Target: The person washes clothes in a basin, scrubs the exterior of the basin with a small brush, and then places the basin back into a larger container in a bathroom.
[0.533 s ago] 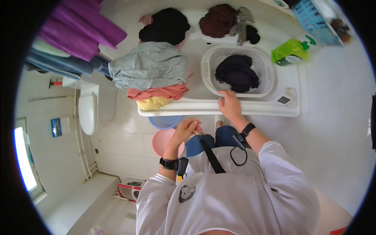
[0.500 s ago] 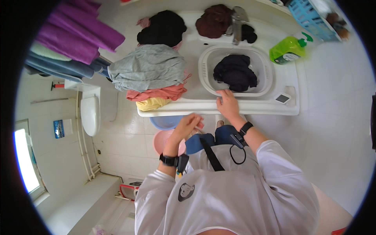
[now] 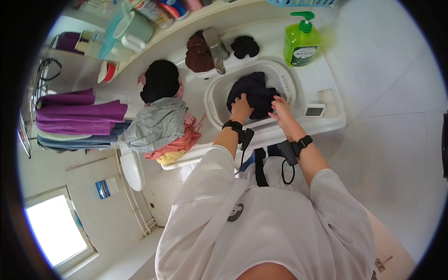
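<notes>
A bunched dark navy garment (image 3: 252, 93) lies in a white plastic basin (image 3: 211, 106) set in the sink. My left hand (image 3: 241, 110) rests on its near left side, fingers apart against the cloth. At the garment's right edge is my right hand (image 3: 283, 113), fingers spread and holding nothing; whether the fingertips touch the cloth I cannot tell. Both wrists wear black straps with small boxes. Behind the basin stands a metal faucet (image 3: 215, 50), between a brown cloth bundle (image 3: 199, 53) and a small black cloth (image 3: 245, 47).
Left on the counter are piled clothes: a black one (image 3: 161, 81), a grey one (image 3: 156, 125), a coral one (image 3: 179, 143) and a yellow one (image 3: 171, 157). A green pump bottle (image 3: 301, 44) stands back right, a small display device (image 3: 314, 110) near the right edge. Bottles line a shelf above.
Both hands have moved forward from the counter's front edge to the basin. My left hand now touches the dark garment. The view has shifted, showing the shelf and window more.
</notes>
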`<control>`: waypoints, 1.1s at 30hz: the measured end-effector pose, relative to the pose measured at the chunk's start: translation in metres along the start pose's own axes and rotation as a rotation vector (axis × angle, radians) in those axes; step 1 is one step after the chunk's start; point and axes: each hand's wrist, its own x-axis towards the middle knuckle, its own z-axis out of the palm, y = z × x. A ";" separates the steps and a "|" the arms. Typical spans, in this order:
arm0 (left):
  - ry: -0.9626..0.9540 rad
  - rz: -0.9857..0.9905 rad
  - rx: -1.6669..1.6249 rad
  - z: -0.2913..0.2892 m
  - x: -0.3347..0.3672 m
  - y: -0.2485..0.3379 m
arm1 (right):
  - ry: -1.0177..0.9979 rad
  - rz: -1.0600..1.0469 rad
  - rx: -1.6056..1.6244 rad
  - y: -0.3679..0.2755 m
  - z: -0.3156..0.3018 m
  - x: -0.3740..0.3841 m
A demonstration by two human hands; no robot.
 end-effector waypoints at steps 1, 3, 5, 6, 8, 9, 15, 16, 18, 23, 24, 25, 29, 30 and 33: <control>-0.061 -0.038 -0.142 0.000 0.004 0.005 | 0.003 0.007 0.026 -0.002 -0.007 0.004; -0.076 -0.035 -0.330 -0.002 0.003 -0.003 | -0.013 0.025 0.057 -0.003 -0.009 0.007; 0.002 0.036 -0.401 -0.019 0.002 -0.016 | -0.084 0.015 0.003 -0.002 -0.006 0.012; 0.076 0.116 -0.485 -0.033 -0.003 -0.016 | -0.084 0.024 0.009 0.001 -0.005 0.015; 0.058 0.128 -0.538 -0.075 -0.013 0.003 | -0.112 -0.037 -0.108 0.002 -0.010 0.025; 0.082 0.194 -0.577 -0.093 -0.020 0.007 | -0.112 -0.035 -0.103 0.005 -0.011 0.033; 0.053 0.203 -0.953 -0.161 -0.062 -0.006 | -0.285 -0.046 -0.197 -0.012 0.014 0.005; -0.021 0.224 -1.094 -0.170 -0.068 -0.002 | -0.278 -0.049 -0.196 -0.016 0.014 0.002; -0.060 0.224 -1.092 -0.171 -0.072 -0.015 | -0.310 -0.129 0.019 -0.020 0.023 -0.002; 0.281 0.151 -0.280 -0.090 -0.055 -0.071 | -0.105 -0.487 -0.348 -0.016 0.038 0.008; 0.280 0.162 -0.286 -0.082 -0.054 -0.061 | -0.076 -0.710 -0.539 -0.015 0.037 0.007; 0.206 0.234 -0.358 -0.073 -0.053 -0.050 | -0.077 -0.655 -0.538 -0.009 0.035 0.017; 0.227 0.269 -0.476 -0.043 -0.052 -0.030 | -0.235 -0.524 -0.193 -0.034 0.064 -0.022; 0.226 0.273 -0.481 -0.045 -0.052 -0.024 | -0.229 -0.527 -0.196 -0.041 0.065 -0.030; 0.408 0.155 -0.625 -0.058 -0.055 -0.010 | -0.240 -0.557 -0.258 -0.056 0.069 -0.048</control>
